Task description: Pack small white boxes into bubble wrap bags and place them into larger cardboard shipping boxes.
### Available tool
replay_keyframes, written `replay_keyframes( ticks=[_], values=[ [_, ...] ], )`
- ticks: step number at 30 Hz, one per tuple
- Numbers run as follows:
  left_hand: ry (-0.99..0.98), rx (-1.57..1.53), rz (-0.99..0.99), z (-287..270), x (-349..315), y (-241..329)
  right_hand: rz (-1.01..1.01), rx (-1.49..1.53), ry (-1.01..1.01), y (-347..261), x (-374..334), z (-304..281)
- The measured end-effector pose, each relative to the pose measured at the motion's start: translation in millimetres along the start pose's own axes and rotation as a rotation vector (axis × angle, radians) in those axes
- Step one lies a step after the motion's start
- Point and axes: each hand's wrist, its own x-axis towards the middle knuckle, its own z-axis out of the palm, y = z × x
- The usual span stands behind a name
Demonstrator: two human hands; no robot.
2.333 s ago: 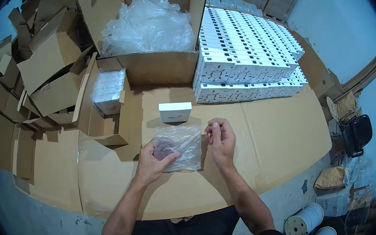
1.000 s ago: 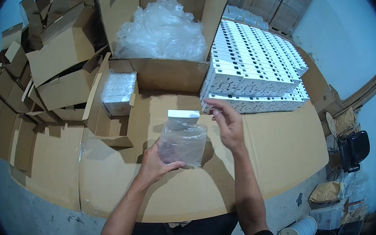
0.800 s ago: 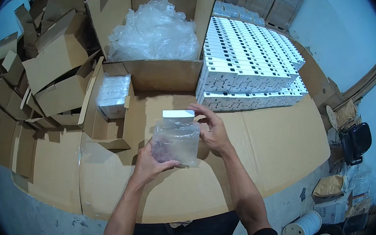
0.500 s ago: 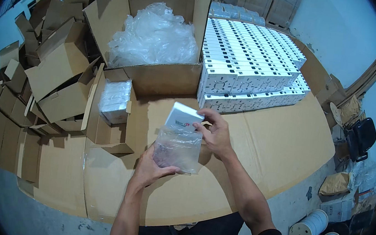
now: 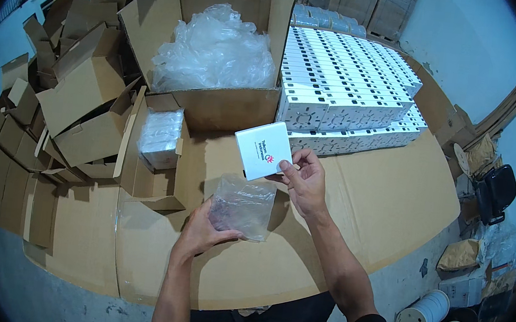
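Between the thumb and fingers of my right hand is a flat white square box with a small red and dark print on its face. It is tilted and held above the table, just past the mouth of a clear plastic bag. My left hand grips that bag by its lower left part, thumb across the bottom. The bag looks empty and keeps a boxy shape. Left of the hands, an open cardboard box holds several plastic-wrapped white boxes.
A large open carton full of crumpled clear bags stands at the back. Right of it are stacked rows of white units. Empty cartons pile up at the left. Cable reels sit on the floor at the right.
My right hand has drawn the white box up out of the clear bag and turned its printed face toward me. My left hand stays nearly in place with the bag.
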Motion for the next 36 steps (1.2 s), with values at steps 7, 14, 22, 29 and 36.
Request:
replay_keyframes(
  ticks=[7,14,22,29,36],
  values=[
    [-0.007,-0.010,0.011,-1.0,0.5,-4.8,-0.050,-0.235,-0.054,-5.9,1.7,-6.2],
    [0.016,-0.025,-0.035,-0.4,-0.6,0.7,0.010,-0.312,-0.153,-13.4,4.7,-20.6],
    [0.010,0.019,0.038,0.9,-0.1,-1.4,0.125,-0.339,-0.263,-11.6,1.0,-9.0],
    [0.046,-0.335,-0.006,10.2,0.1,-3.1,0.221,-0.345,-0.320,-8.1,0.3,-9.4],
    [0.111,-0.400,-0.031,17.5,4.3,-8.9,0.271,-0.492,-0.359,-7.8,1.7,-9.4]
  ],
)
